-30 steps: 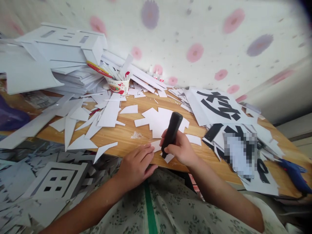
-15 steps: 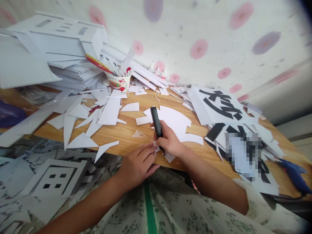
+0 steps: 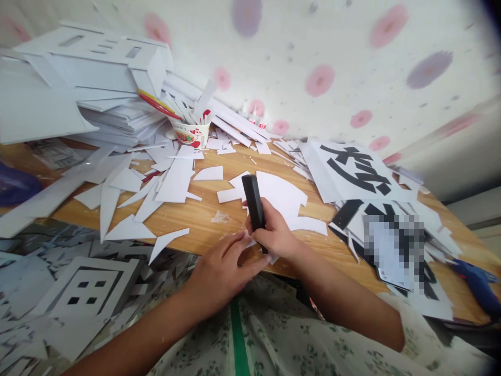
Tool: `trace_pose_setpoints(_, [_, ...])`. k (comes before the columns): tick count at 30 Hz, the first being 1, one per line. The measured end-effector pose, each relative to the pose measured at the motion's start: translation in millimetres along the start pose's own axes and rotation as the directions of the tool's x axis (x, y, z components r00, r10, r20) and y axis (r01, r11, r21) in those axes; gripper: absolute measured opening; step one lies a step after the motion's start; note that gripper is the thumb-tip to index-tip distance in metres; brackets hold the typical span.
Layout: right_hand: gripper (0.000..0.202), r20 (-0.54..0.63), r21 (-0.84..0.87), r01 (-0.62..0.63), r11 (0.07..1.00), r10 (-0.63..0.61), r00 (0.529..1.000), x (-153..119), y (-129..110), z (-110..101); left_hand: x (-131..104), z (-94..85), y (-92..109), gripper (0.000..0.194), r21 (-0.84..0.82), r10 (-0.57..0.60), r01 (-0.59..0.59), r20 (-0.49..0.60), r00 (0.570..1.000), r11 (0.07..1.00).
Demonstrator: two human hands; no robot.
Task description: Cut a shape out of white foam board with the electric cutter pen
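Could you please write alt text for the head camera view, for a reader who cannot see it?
At the near edge of a wooden table, the right hand grips a black cutter upright over a small white piece, which the left hand presses down. White offcuts and sheets with black characters lie around.

The table point(image 3: 195, 216) is light brown wood with a fine grain. The paper scraps point(image 3: 172, 180) strewn over it are plain white, as is the stack of boards point(image 3: 97, 78) at the back. The tool point(image 3: 253, 201) in the right hand point(image 3: 276, 235) is solid black. The sheet point(image 3: 352, 167) to the right is white with bold black strokes. The cup point(image 3: 191, 134) is white with red print. The wall point(image 3: 313, 52) is off-white, dotted with pink and purple blotches. The glue gun point(image 3: 479, 284) is blue. The garment point(image 3: 250, 339) is pale with small green sprigs and a green stripe.
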State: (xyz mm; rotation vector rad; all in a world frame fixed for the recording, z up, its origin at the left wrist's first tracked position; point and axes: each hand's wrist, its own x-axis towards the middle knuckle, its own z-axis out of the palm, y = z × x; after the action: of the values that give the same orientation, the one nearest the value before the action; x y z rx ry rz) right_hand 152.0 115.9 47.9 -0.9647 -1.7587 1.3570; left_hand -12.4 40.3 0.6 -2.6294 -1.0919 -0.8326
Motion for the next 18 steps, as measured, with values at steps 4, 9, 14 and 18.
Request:
trace_pose_setpoints(4, [0.043,-0.123,-0.205,0.031,0.978,-0.057,0.991,0,9,7,0,0.9,13,0.052,0.086,-0.042,0.040,0.028,0.999,0.996])
trace_pose_setpoints(9, [0.039,-0.096,-0.305,0.065,0.950,-0.099,0.990,4,10,10,1,0.8,18,0.043,0.090,-0.082,0.073,0.094,0.992,0.993])
trace_pose_setpoints(14, [0.041,-0.103,-0.321,0.039,0.946,-0.076,0.992,10,9,11,-1,0.9,18,0.045,0.062,-0.105,0.097,0.144,0.984,0.993])
trace_pose_setpoints(18, [0.040,-0.126,-0.307,-0.016,0.952,-0.024,0.992,16,11,11,-1,-1.5,19,0.051,0.043,-0.115,0.109,0.190,0.975,0.993])
